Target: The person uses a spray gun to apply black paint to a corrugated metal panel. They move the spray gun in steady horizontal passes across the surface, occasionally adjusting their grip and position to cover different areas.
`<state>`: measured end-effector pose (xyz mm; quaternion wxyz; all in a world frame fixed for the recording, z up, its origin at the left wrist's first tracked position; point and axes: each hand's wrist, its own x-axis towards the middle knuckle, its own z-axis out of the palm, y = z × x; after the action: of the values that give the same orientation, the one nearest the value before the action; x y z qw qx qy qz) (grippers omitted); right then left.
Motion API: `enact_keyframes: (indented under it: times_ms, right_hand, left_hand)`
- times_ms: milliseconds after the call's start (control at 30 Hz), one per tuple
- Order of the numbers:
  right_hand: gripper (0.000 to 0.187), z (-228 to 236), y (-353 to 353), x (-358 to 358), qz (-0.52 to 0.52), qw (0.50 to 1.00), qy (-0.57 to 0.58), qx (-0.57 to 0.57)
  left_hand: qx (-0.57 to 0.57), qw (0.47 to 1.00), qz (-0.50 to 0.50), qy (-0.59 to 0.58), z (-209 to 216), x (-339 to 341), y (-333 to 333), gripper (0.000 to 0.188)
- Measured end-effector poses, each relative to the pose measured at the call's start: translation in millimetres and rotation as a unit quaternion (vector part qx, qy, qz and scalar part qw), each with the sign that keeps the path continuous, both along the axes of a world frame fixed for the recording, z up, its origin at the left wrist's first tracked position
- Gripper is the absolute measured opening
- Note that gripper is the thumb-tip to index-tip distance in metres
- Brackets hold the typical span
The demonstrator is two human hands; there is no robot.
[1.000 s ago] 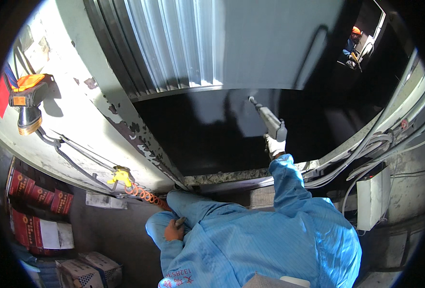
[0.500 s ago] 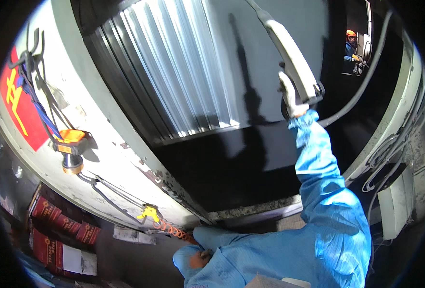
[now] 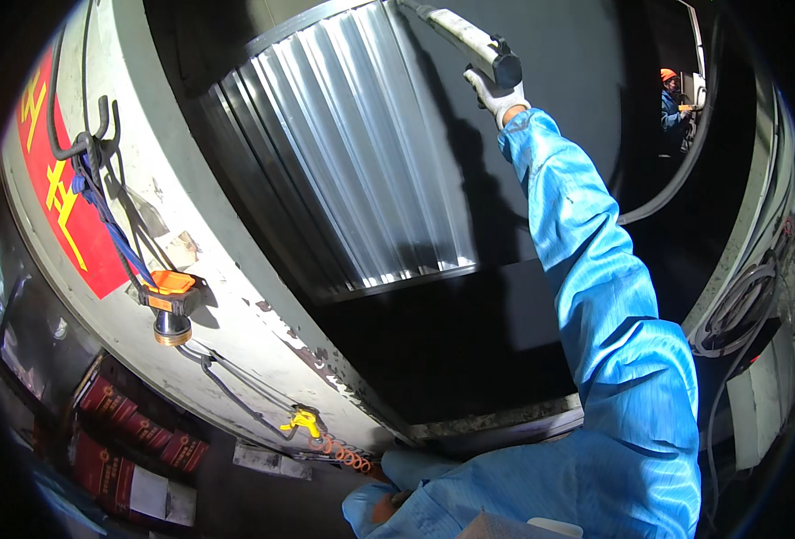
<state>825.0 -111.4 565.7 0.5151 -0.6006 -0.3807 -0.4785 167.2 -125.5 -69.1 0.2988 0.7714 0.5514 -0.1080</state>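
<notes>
Below you, the floor [image 3: 226, 494] carries stacked red boxes [image 3: 119, 422] at your left. A pale flat sheet [image 3: 267, 460] lies just beside them.

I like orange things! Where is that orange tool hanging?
In the head view, the orange tool hangs on the left, on the pale wall just below the red sign, left of the ribbed metal panel.

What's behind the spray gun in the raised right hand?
Behind the spray gun held in the gloved right hand is a ribbed grey metal panel and darker flat wall. The gun's front end runs out of frame, so its nozzle can't be seen.
</notes>
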Motion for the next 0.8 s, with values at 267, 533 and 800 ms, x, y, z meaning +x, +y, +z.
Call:
enact_keyframes:
  times_ms: [267, 533, 800]
  right_hand:
    - [0.038, -13.2, -8.3, 15.4, 0.026, 0.998, 0.033, -0.051]
    - [0.035, -20.1, -27.4, -0.1, 0.042, 0.989, 0.086, -0.11]
    - [0.045, -8.1, -31.7, -13.0, 0.004, 0.994, 0.023, -0.108]
  left_hand:
    - [0.002, 1.0, 0.001, -0.003, 1.5, 4.9, 5.8, 0.048]
    - [0.001, 1.0, 0.001, -0.008, 0.3, 5.2, 7.1, 0.047]
    - [-0.003, 1.0, 0.003, -0.011, -1.7, -0.4, 3.8, 0.047]
